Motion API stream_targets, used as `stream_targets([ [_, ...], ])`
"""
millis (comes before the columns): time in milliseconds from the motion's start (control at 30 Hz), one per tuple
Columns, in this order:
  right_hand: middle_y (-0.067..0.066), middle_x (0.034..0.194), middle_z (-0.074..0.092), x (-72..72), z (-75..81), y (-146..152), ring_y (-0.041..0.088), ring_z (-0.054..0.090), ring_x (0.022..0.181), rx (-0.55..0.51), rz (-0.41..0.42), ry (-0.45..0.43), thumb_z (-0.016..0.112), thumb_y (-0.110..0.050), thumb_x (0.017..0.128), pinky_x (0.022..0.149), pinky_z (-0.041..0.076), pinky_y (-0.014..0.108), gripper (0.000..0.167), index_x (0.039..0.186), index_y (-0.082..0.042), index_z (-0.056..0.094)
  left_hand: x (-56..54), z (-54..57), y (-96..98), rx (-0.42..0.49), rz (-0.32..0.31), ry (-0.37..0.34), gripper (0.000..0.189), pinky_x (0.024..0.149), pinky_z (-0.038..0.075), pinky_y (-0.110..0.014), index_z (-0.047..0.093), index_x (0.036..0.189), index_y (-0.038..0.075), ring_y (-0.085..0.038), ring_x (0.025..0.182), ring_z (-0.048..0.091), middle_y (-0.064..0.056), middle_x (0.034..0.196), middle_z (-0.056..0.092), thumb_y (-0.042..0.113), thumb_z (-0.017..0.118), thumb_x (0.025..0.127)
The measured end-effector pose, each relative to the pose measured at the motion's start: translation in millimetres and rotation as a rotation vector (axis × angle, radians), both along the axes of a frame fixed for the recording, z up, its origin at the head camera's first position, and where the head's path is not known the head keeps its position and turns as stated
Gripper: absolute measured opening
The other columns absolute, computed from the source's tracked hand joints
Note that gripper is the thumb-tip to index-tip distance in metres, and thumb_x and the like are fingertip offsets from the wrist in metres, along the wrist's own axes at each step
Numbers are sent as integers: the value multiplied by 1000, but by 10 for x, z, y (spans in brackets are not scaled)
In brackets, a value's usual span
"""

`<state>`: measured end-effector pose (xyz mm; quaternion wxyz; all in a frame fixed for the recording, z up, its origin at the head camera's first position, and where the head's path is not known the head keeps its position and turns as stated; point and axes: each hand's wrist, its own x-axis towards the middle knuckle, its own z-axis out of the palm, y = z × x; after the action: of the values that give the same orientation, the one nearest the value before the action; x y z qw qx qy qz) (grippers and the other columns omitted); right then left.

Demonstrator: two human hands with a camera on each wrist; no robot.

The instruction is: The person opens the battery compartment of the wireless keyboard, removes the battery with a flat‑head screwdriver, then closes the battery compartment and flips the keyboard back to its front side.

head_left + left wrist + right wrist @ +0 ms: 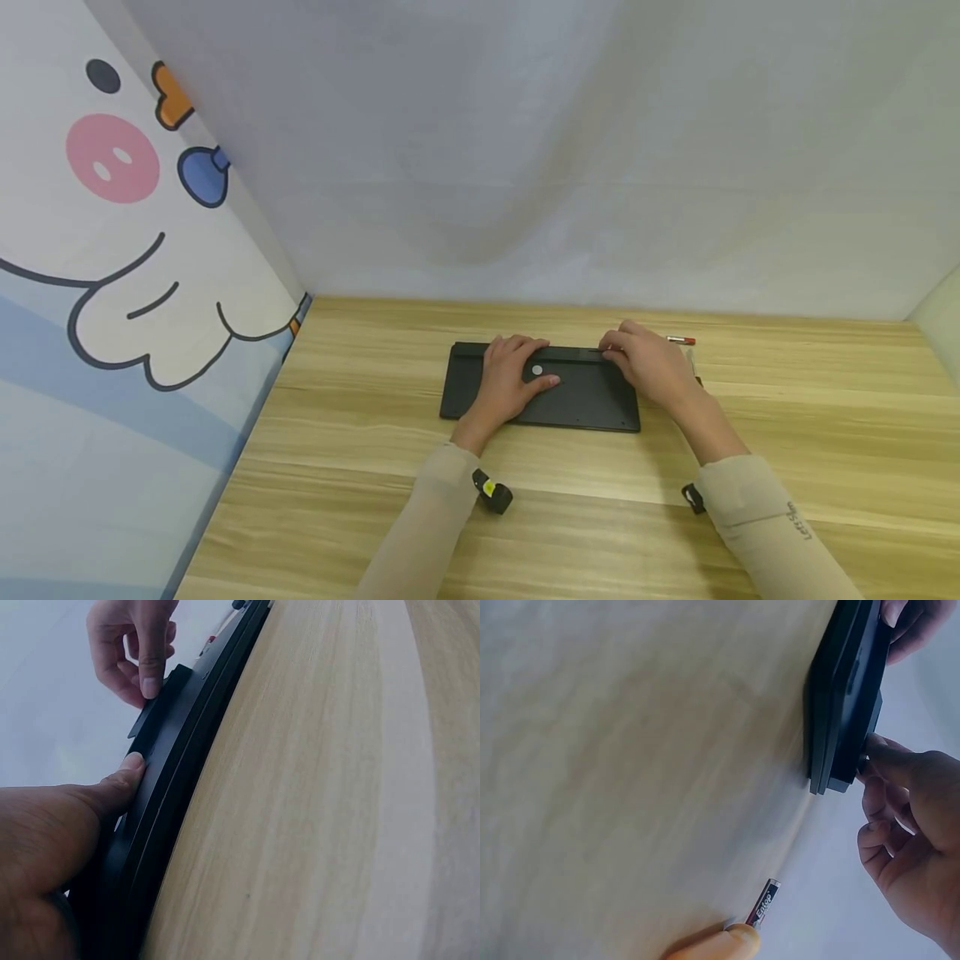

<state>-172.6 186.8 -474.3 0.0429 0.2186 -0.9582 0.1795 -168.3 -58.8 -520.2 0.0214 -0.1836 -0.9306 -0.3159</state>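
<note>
The keyboard (577, 400), lying underside up, looks like matt black plastic, smooth, with a small glossy round sticker (537, 370) on it. The table (600, 517) has a pale wood-grain finish, smooth with a faint sheen, likely laminate. A battery (762, 904) beside it has a glossy printed wrapper and a metallic end. The backdrop (570, 150) is soft matt cloth, faintly creased; the cartoon-printed panel (112, 250) looks like matt fabric too. The sleeves (757, 517) are smooth beige knit cloth
</note>
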Motion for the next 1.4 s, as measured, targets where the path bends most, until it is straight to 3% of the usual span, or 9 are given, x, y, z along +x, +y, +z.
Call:
stream_targets([
  [600,6,102,67,4,-18,-2,20,65,81,17,6,-11,71,-22,97,68,56,38,10,101,-13,75,14,18,9,7,0,-14,60,132,17,-54,59,143,18,-30,137,51,-8,136,62,43,75,90],
  [1033,4,97,67,33,-29,-32,16,63,78,120,37,48,72,-22,96,61,55,32,13,102,-12,79,14,15,6,-2,-2,-18,60,132,17,-54,59,143,18,-29,137,51,-8,136,63,43,75,91],
  [1267,7,99,66,90,1,-44,21,63,80,259,71,91,70,-19,97,59,54,33,22,114,-8,78,12,9,16,-34,-4,-12,60,131,19,-55,59,143,19,-30,137,52,-8,137,63,44,74,91],
  [1400,8,103,65,129,11,-15,20,62,80,238,74,87,69,-16,97,60,52,32,28,123,-7,75,8,18,14,-48,3,-2,60,131,20,-54,59,143,19,-29,137,52,-7,137,63,44,74,91],
])
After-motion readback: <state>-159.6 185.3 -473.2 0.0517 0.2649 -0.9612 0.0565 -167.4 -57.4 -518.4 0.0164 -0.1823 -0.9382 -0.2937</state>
